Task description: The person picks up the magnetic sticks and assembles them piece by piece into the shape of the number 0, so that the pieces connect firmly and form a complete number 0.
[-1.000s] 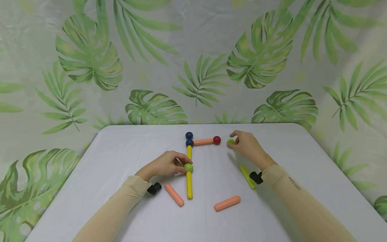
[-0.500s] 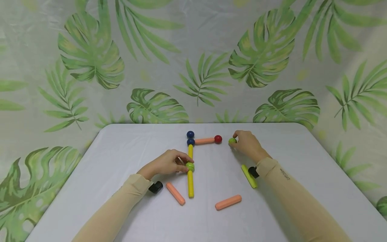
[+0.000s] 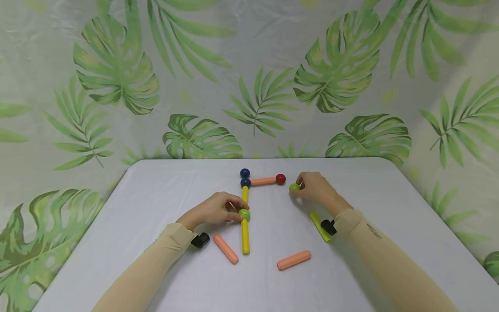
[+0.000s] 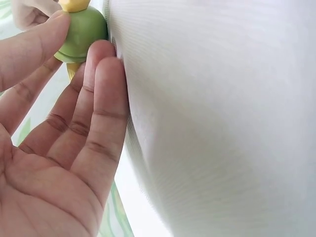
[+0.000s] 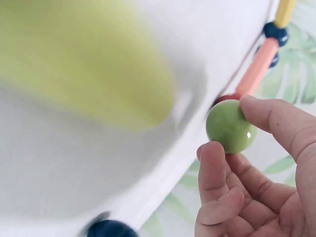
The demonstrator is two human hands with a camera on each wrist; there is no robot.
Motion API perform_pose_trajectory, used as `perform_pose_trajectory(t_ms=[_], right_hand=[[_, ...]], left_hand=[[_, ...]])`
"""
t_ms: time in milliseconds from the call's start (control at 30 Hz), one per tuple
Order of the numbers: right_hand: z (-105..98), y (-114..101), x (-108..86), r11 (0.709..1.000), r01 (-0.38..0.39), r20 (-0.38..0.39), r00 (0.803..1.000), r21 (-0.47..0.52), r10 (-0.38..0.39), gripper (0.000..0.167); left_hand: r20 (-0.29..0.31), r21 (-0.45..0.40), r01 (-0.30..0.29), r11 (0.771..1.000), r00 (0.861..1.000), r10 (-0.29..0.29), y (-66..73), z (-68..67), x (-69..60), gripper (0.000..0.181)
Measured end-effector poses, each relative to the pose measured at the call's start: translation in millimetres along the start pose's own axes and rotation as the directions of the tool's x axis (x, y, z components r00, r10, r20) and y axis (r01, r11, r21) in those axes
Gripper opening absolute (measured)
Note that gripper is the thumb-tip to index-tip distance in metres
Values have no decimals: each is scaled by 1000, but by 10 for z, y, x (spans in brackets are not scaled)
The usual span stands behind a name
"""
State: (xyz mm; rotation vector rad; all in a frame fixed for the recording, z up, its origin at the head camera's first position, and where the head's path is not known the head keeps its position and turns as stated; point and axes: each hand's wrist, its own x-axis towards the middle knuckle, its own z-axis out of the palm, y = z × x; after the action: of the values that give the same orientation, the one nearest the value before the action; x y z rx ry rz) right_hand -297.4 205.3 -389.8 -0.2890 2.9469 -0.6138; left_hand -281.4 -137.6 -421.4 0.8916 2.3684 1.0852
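Observation:
My left hand pinches a green ball between thumb and fingers. Yellow sticks join this ball on its near and far sides, as the left wrist view also shows. The far stick meets a dark blue ball, from which a salmon stick runs right to a red ball. Another dark blue ball sits just behind. My right hand pinches a second green ball right of the red one, apart from it in the head view.
Two loose salmon sticks lie on the near part of the white table. A yellow-green stick lies under the right wrist. In the right wrist view a dark blue round thing shows at the bottom edge.
The right hand has brought its green ball slightly left and nearer to me. My left hand keeps its pinch on the other green ball, and the joined sticks stay put.

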Motion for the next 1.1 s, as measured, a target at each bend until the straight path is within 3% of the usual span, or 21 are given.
perform_pose_trajectory(t_ms=[167, 400, 633, 1100], right_hand=[[70, -149, -142, 997, 71, 20, 997, 19, -72, 36], [187, -358, -363, 988, 141, 27, 989, 59, -143, 31], [319, -509, -565, 971, 223, 40, 973, 82, -227, 26], [494, -896, -1009, 937, 315, 141, 932, 149, -335, 25]], left_hand=[[9, -37, -2, 999, 1000, 2, -18, 0, 20, 27], [11, -4, -6, 1000, 1000, 7, -8, -1, 27, 27], [-5, 26, -8, 1000, 1000, 8, 2, -3, 42, 29], [8, -29, -10, 1000, 1000, 10, 17, -7, 43, 26]])
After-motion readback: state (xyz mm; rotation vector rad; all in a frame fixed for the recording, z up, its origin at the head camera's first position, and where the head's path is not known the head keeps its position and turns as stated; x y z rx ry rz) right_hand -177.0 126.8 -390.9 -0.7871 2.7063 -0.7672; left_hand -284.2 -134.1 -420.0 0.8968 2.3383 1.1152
